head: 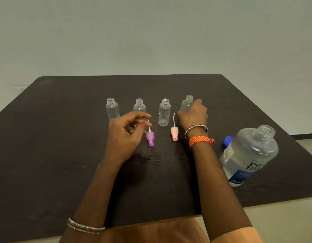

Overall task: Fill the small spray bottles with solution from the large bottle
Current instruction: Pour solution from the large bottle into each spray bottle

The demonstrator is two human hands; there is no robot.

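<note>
**Right hand on the end bottle, left hand loose over the purple sprayer**

Clearly, four small clear spray bottles stand uncapped in a row across the middle of the dark table (64,137). From the left: the first bottle (112,109) stands alone; the second bottle (139,106) is half hidden behind the left hand (127,135); the third bottle (164,113) stands free between the two hands; the fourth bottle (186,104) is held by the right hand (193,116), whose fingers curl round its body from the right side, leaving the neck and open mouth showing above them.

The left hand hovers with fingers loosely curled and grips nothing; its fingertips lie just beside the thin tube of the purple spray head (150,138), which lies flat on the table in front of the second bottle. A pink spray head (174,133) lies flat too, in front of the third bottle and just left of the right wrist.

The large bottle (248,156) stands near the table's right edge, open, well apart from the small bottles, with its blue cap (227,140) on the table just behind it. Bare tabletop stretches wide to the left of the row and in front of the sprayers, toward the near edge; behind the row there is open surface up to the far edge by the wall (151,32).
</note>
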